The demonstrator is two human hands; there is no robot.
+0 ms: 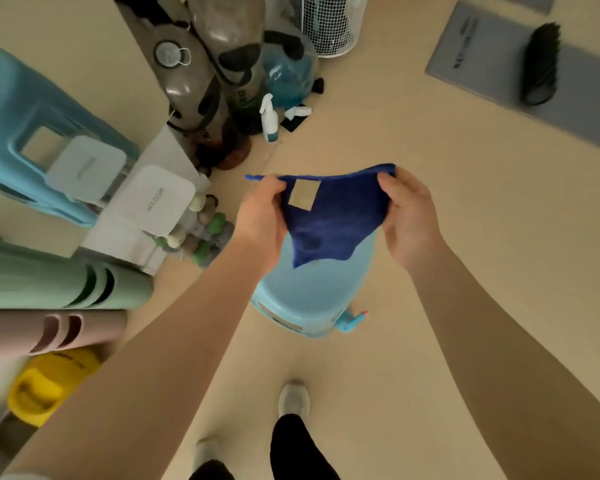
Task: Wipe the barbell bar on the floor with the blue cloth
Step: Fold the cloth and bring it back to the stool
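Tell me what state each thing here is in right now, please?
Blue cloth: held up, stretched between both hands, lower corner hanging.
Left hand: pinching the cloth's left edge.
Right hand: pinching the cloth's right corner.
Spray bottle: upright on the floor.
Light blue stool: standing under the cloth.
Green mat: rolled up.
Barbell: not in view.

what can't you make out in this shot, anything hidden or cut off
Head view, the only one:
- Barbell bar: not in view at all, so where it lies cannot be told.
- Light blue stool: its top is partly hidden by the blue cloth held by the left hand and right hand.
- Cloth's tan label: any print too small to read.
- Grey mat: cut off by the right edge, its print blurred.
- Yellow slipper: partly behind the left forearm.
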